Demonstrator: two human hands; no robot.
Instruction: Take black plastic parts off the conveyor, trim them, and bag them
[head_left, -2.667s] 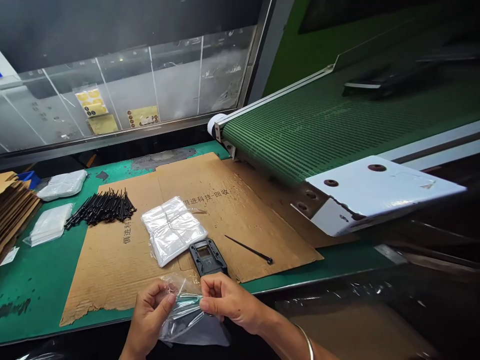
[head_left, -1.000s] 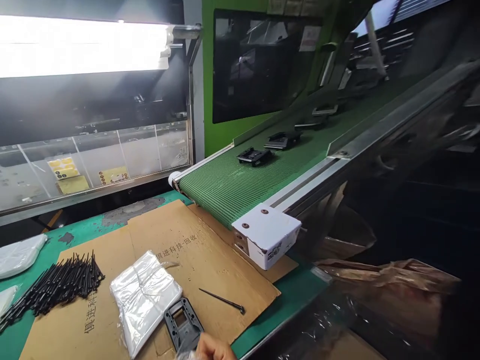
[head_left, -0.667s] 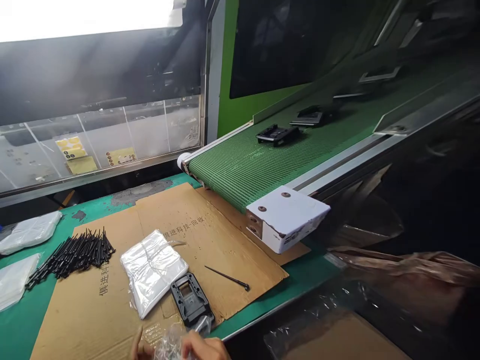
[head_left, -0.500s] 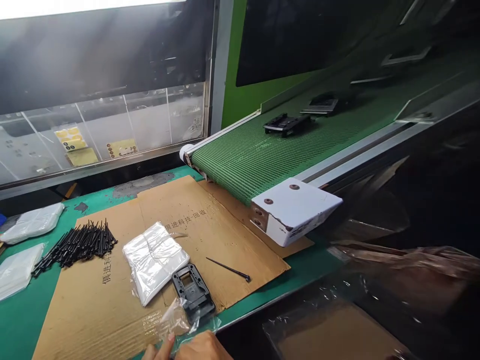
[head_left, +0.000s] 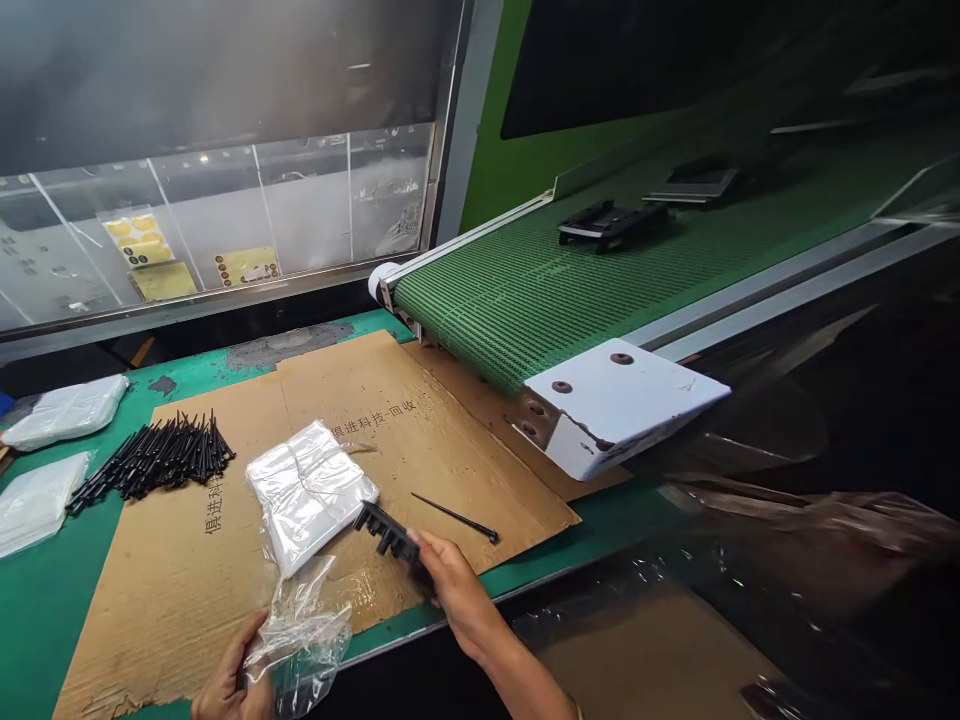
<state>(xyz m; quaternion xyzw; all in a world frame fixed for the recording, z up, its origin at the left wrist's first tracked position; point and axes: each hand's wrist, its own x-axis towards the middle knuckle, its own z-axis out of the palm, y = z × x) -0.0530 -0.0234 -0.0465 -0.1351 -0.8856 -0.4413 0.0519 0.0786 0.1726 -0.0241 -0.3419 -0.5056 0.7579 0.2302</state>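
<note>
Had one black part [head_left: 388,529] clamped in right hand [head_left: 455,592] and one clear bag [head_left: 304,650] in left hand [head_left: 236,675], over front edge of cardboard [head_left: 180,590], near one cable tie [head_left: 457,517] toward right corner and one bag bundle [head_left: 311,495].

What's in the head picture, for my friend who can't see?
A person's right hand holds a tilted black part, and their left hand holds a crumpled clear bag. Cardboard beyond bears a shiny plastic bundle and one thin black stick; a stick pile lies left. Upper right, a green conveyor belt carries dark pieces.
</note>
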